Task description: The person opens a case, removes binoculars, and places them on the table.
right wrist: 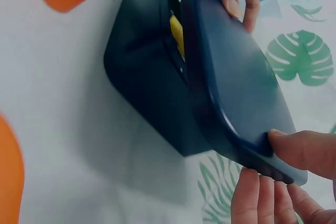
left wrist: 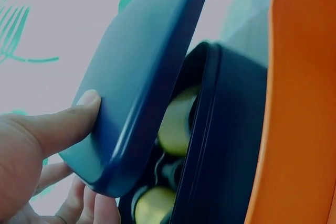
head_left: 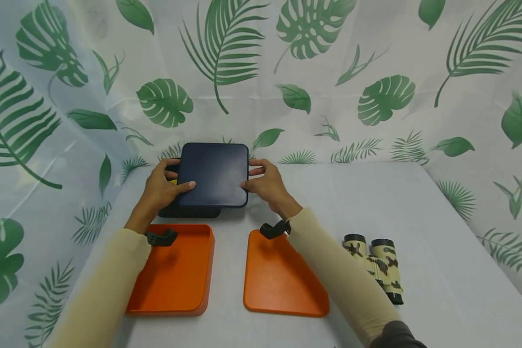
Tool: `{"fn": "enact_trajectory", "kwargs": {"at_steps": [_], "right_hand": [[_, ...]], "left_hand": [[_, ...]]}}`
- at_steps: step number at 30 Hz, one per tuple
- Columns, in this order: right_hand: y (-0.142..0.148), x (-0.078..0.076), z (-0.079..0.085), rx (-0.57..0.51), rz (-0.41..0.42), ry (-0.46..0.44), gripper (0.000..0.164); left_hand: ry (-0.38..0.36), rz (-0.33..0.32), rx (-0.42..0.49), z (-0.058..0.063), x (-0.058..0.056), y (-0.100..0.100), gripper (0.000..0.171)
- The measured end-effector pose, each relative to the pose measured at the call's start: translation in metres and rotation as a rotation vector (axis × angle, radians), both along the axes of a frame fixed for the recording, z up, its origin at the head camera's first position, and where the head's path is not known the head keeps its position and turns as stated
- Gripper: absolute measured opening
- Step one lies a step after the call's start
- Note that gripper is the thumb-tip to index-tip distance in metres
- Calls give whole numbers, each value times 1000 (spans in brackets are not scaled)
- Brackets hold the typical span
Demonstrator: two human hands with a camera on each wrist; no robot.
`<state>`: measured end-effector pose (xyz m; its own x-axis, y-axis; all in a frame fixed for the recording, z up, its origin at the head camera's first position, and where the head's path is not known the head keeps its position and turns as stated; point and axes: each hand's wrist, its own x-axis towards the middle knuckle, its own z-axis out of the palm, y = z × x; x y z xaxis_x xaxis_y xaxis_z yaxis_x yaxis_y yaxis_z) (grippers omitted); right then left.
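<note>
A dark blue lid [head_left: 213,174] is tilted over a dark blue box [head_left: 190,212] near the back of the table. My left hand [head_left: 164,183] pinches the lid's left edge, thumb on top and fingers beneath. On the opposite edge, my right hand [head_left: 270,187] grips it the same way. In the left wrist view a gap shows between lid and box [left wrist: 236,114]. Through it I see yellow rounded things [left wrist: 176,124] with dark parts inside the box; their kind is unclear. The lid hides most of the box in the head view.
In front of the blue box stands an open orange box [head_left: 178,280]. A flat orange lid [head_left: 282,285] lies to its right, partly under my right forearm. Camouflage-patterned binoculars [head_left: 387,266] lie farther right. A leaf-printed sheet [head_left: 313,111] hangs behind the white table.
</note>
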<state>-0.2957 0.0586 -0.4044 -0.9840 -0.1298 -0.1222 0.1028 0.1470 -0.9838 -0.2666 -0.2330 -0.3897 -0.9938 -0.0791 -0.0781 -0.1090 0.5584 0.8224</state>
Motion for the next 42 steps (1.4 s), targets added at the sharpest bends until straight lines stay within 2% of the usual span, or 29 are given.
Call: {"fn": "enact_trajectory", "kwargs": {"at_steps": [9, 16, 24, 29, 36, 42], "right_hand": [[37, 8, 0, 97, -42, -13, 70], [68, 14, 0, 152, -82, -21, 71], [93, 17, 3, 234, -144, -31, 72], [105, 18, 2, 291, -162, -46, 70], [119, 18, -5, 371, -162, -62, 68], [126, 14, -18, 473, -158, -59, 66]], "left_hand": [[80, -33, -76, -4, -4, 40, 87], [75, -44, -132, -13, -9, 78, 86], [127, -71, -170, -13, -11, 114, 85], [105, -69, -186, -15, -14, 134, 85], [75, -94, -288, -27, -17, 158, 84], [32, -115, -355, -37, -19, 169, 83]]}}
